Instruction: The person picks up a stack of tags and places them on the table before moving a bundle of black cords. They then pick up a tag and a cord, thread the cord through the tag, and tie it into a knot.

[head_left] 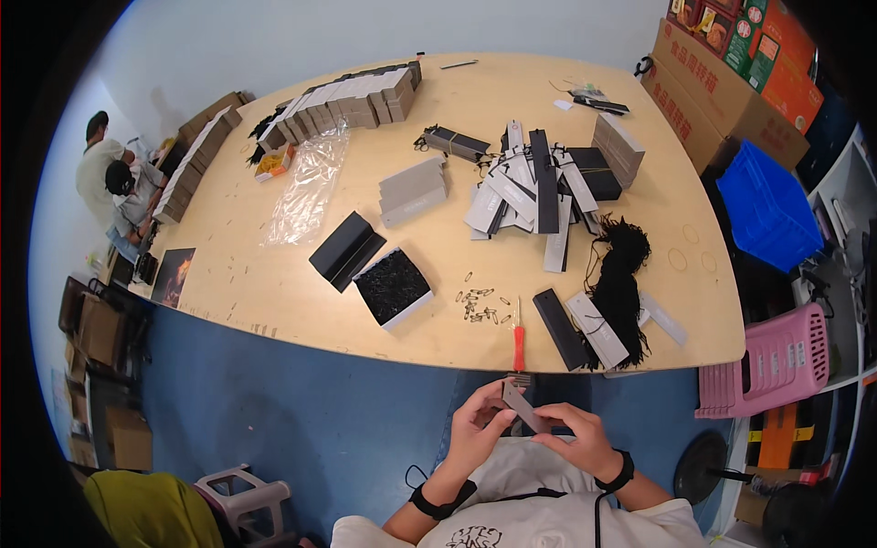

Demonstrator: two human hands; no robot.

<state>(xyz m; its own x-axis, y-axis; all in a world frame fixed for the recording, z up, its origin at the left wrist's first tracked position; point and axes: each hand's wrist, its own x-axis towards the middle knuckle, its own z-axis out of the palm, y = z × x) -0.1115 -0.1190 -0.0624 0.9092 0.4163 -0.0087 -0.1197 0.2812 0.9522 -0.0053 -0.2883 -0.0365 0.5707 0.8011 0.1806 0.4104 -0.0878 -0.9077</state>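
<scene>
Blue floor (274,384), pale tabletop (457,349); a grey strip (523,405) held off its near edge, toward six o'clock.
The grey strip slants between left hand (480,427) and right hand (585,442), each grip closed, thumb and fingers pinching one end. From it, a red-handled tool (519,345) lies at twelve o'clock, a black cord bundle (618,292) past one, and an open white box (409,316) of black contents between ten and eleven.

Both hands near side, close together, pinching toward each other. Left hand (475,429) slightly farther out, fingers (482,399) curled, thumb angled right. Right hand (583,445): thumb and fingers closed. Left forearm (422,511) slants far-right; right forearm (646,491) slants far-left.
</scene>
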